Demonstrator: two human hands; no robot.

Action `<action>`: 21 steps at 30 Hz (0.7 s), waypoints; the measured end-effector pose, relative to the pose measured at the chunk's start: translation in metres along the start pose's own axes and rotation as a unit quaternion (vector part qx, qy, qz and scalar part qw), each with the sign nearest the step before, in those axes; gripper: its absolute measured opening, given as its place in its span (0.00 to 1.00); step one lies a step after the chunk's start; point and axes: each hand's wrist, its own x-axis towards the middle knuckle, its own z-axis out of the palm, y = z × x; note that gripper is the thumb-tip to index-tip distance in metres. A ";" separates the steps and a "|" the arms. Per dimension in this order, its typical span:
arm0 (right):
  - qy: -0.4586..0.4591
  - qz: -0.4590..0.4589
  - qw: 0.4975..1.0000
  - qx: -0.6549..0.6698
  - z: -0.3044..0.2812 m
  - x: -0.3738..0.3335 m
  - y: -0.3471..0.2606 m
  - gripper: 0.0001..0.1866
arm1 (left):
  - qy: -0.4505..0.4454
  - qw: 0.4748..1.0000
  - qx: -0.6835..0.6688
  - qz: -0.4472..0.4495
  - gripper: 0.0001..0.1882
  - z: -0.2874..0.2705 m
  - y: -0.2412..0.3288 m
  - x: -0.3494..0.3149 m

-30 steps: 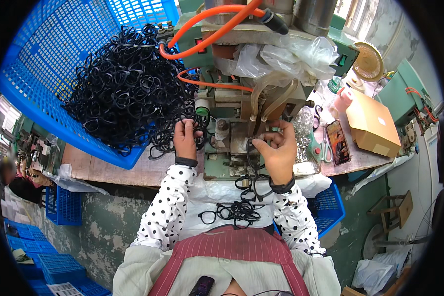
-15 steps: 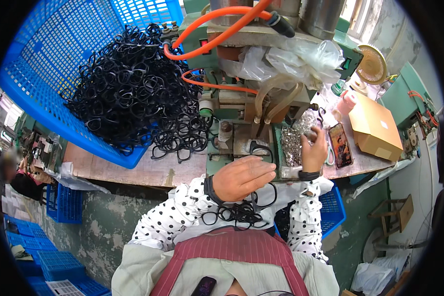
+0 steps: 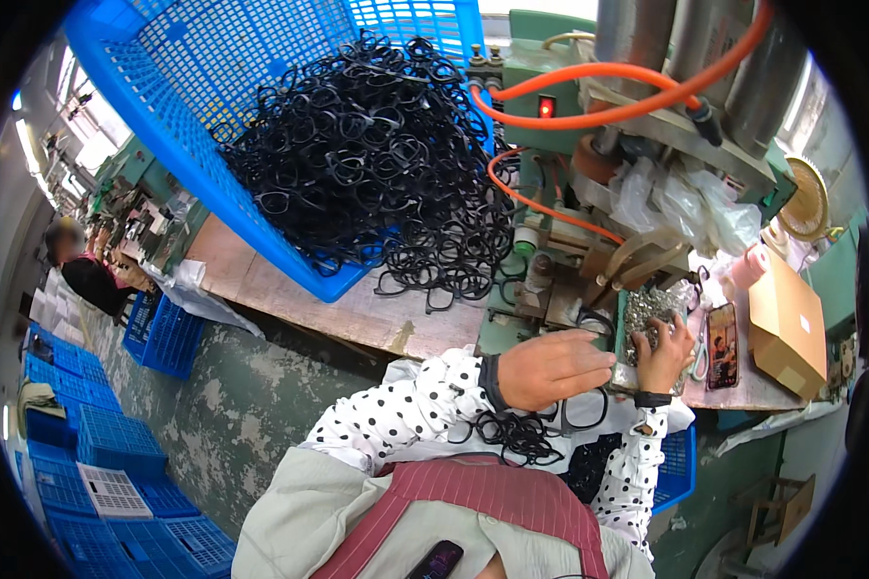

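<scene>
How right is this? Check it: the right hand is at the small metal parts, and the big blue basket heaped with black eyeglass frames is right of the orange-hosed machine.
The side is wrong: in the head view the big blue basket heaped with black eyeglass frames is left of the orange-hosed machine. The right hand is indeed at the small metal parts.

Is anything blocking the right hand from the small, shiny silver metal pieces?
Nothing visible is: the right hand is right at the small, shiny silver metal pieces. The left hand is beside it, to the left, not between them.
</scene>
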 end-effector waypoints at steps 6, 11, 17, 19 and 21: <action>0.071 -0.034 0.994 0.078 0.002 -0.004 0.018 0.05 | 0.025 0.959 0.213 -0.187 0.15 -0.048 -0.014 -0.036; 0.099 0.073 0.967 0.222 0.007 -0.009 0.013 0.02 | 0.051 0.646 0.497 -0.577 0.19 -0.116 -0.106 -0.146; 0.106 0.058 0.978 0.171 0.008 -0.008 0.011 0.04 | 0.007 0.534 0.381 -0.755 0.29 -0.108 -0.140 -0.151; 0.069 0.089 0.972 0.205 0.006 -0.011 0.012 0.03 | -0.009 0.579 0.315 -0.752 0.25 -0.100 -0.141 -0.155; 0.090 0.041 0.980 0.175 0.009 -0.011 0.017 0.05 | 0.040 0.643 0.220 -0.733 0.22 -0.092 -0.137 -0.160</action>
